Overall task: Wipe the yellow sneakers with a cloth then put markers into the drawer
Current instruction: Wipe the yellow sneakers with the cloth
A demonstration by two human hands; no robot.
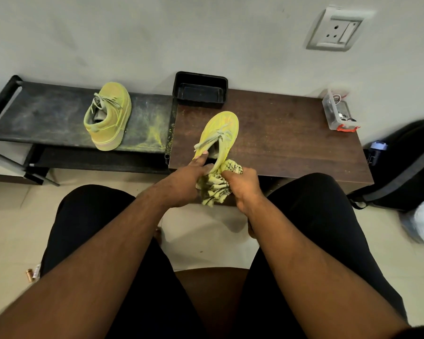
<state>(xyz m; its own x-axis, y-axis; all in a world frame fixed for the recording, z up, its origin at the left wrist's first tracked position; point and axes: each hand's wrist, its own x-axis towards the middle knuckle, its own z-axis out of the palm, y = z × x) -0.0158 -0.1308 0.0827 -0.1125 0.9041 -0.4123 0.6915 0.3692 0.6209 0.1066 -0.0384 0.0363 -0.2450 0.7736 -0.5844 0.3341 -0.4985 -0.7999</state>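
I'm mid-wipe: my left hand (181, 182) steadies the yellow canvas sneaker (219, 135) at frame centre on the brown wooden worktop (291, 143), my right hand's (242, 184) grip bunches the crumpled yellow patterned cloth (216, 189) against its heel; next, I judge, the second dusty yellow sneaker (108, 116), upper left

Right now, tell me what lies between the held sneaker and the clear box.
In the head view, only bare brown tabletop lies between the sneaker in the left hand and the clear box.
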